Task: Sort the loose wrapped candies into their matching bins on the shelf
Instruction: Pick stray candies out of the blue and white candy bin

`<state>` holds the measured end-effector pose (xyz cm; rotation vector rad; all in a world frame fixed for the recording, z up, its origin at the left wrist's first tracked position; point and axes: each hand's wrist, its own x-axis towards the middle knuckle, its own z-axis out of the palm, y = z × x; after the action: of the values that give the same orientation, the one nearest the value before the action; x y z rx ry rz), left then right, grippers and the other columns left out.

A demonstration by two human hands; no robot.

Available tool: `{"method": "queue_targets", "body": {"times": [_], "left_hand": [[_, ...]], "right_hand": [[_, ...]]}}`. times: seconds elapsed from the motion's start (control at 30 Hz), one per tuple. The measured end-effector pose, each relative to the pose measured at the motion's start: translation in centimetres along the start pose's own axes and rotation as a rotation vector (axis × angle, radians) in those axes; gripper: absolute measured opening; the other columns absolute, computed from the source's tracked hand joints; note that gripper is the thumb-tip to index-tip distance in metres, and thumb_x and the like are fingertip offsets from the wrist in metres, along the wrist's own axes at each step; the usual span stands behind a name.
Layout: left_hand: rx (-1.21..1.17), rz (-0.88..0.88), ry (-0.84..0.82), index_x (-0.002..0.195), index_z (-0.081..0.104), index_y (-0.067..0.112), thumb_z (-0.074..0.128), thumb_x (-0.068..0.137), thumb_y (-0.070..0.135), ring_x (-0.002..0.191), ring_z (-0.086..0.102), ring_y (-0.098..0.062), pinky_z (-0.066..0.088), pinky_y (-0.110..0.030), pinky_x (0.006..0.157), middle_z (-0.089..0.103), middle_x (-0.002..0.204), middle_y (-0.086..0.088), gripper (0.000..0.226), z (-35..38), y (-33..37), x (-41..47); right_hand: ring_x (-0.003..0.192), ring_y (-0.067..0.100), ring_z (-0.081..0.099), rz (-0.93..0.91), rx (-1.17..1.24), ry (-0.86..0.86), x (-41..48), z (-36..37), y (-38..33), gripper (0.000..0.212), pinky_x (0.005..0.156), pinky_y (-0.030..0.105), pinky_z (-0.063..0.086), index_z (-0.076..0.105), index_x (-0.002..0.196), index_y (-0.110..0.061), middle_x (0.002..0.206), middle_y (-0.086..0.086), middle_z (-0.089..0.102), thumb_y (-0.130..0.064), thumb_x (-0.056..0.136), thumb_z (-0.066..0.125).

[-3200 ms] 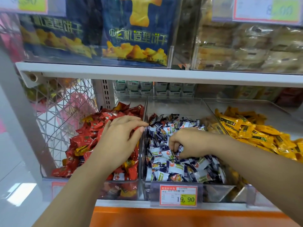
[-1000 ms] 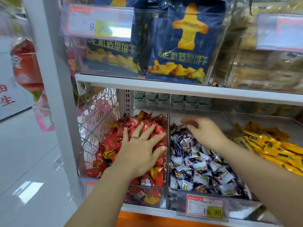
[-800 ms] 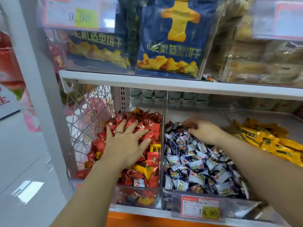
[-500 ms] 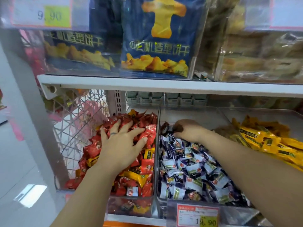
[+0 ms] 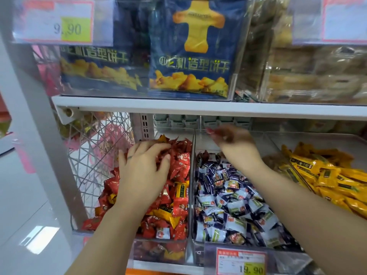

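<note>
A red candy (image 5: 210,131) sits at the fingertips of the right hand (image 5: 236,141), which is lifted over the bare back end of the middle bin (image 5: 204,142), close to the clear divider (image 5: 191,175) shared with the left bin (image 5: 158,252). This hand is motion-blurred, but its grip looks pinched round the red wrapper. Below it, the middle bin holds a heap of blue-and-white candies (image 5: 228,205). The left hand (image 5: 143,169) lies palm-down on the pile of red candies (image 5: 178,167) in the left bin, with its fingers bent and their tips pressed into the wrappers. I cannot tell whether its grip has closed on a piece or only rests there. A few yellow-orange pieces (image 5: 181,190) lie mixed among the red ones. The right bin (image 5: 297,138) carries yellow candies (image 5: 327,175). A price tag (image 5: 241,262) reading 19.90 hangs on the front of the middle bin. On the white shelf (image 5: 198,108) above stand blue biscuit bags (image 5: 190,46).
</note>
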<state>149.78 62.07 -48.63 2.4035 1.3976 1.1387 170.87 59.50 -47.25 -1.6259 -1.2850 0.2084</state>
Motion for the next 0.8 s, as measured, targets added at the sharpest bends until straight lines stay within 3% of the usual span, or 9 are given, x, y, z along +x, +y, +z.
{"method": "queue_targets", "body": {"times": [0.07,0.13,0.27,0.43,0.5,0.63,0.8], "left_hand": [[-0.046,-0.03,0.082,0.119,0.061,0.029,0.055,0.091,0.025,0.121,0.045,-0.025,0.024,-0.059,0.108,0.058,0.12,0.002,0.029,-0.2,0.0,-0.2],[-0.053,-0.055,0.103,0.123,0.059,0.026,0.056,0.089,0.023,0.121,0.044,-0.027,0.027,-0.059,0.106,0.057,0.122,-0.001,0.034,-0.4,0.0,-0.4],[-0.048,-0.04,0.01,0.126,0.056,0.031,0.054,0.091,0.026,0.125,0.04,-0.02,0.024,-0.056,0.11,0.053,0.128,0.005,0.035,-0.4,-0.1,-0.9],[-0.059,-0.044,-0.015,0.122,0.059,0.032,0.055,0.091,0.028,0.125,0.042,-0.019,0.025,-0.057,0.109,0.054,0.126,0.007,0.031,-0.4,-0.3,-0.5],[-0.073,-0.039,-0.002,0.12,0.061,0.031,0.055,0.091,0.027,0.123,0.044,-0.02,0.027,-0.057,0.107,0.056,0.124,0.006,0.03,-0.5,-0.3,-0.3],[-0.064,-0.039,-0.015,0.118,0.062,0.031,0.056,0.09,0.026,0.122,0.045,-0.021,0.027,-0.056,0.107,0.057,0.122,0.005,0.03,-0.3,-0.6,0.0],[-0.072,-0.057,-0.027,0.119,0.062,0.031,0.056,0.09,0.026,0.123,0.043,-0.019,0.026,-0.056,0.108,0.056,0.124,0.006,0.03,-0.3,-0.7,-0.1]], "right_hand": [[0.071,-0.006,0.055,-0.074,0.065,-0.142,-0.2,0.8,-2.1,0.019,0.056,0.003,0.039,0.062,0.107,-0.028,0.088,-0.019,0.059,-0.019,0.091,0.06],[0.092,0.003,0.057,-0.08,0.072,-0.233,0.2,1.5,-2.7,0.029,0.072,0.005,0.042,0.061,0.119,-0.025,0.103,-0.013,0.061,-0.017,0.091,0.059],[0.1,0.01,0.058,0.05,-0.111,-0.201,1.7,1.5,0.0,0.03,0.085,0.021,0.044,0.059,0.123,-0.022,0.117,-0.005,0.062,-0.016,0.093,0.056],[0.113,0.016,0.056,0.109,-0.321,-0.336,2.6,2.5,3.3,0.041,0.091,0.022,0.043,0.053,0.132,-0.019,0.133,0.0,0.055,-0.008,0.092,0.056],[0.116,0.017,0.054,0.084,-0.351,-0.395,3.0,3.0,3.7,0.041,0.093,0.024,0.043,0.052,0.132,-0.019,0.135,0.002,0.053,-0.008,0.092,0.056],[0.099,0.014,0.054,0.059,-0.401,-0.473,3.3,3.8,3.9,0.042,0.08,0.02,0.039,0.053,0.131,-0.018,0.129,0.006,0.056,-0.007,0.091,0.057],[0.107,0.024,0.058,0.006,-0.501,-0.453,3.5,4.3,4.1,0.027,0.083,0.021,0.04,0.068,0.111,-0.013,0.12,0.009,0.062,-0.004,0.089,0.055]]}}
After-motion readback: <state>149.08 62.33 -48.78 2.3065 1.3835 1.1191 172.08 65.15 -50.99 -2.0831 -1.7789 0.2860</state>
